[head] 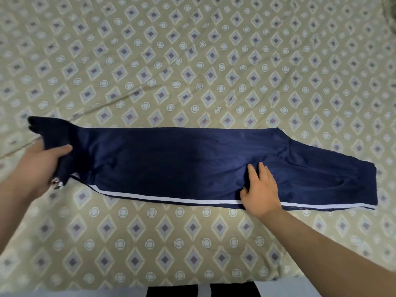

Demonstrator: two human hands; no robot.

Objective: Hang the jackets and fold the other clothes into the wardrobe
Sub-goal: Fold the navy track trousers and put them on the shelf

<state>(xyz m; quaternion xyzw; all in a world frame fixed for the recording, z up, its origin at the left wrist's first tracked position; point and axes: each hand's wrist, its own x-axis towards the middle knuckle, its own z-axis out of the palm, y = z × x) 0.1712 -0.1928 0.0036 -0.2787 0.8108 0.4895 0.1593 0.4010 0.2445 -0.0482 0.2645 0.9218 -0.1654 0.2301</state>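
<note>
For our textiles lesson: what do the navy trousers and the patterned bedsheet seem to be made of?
The navy trousers: probably a smooth synthetic knit like polyester; a soft sheen shows mid-leg. The patterned bedsheet: likely matte woven cotton or a blend; it holds fine creases and shows no shine. Look alone cannot settle either.

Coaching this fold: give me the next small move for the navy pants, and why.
Probably swing the leg end over to the waistband: the left hand grips it, while the right hand pins the navy pants flat on the bedsheet.
</note>
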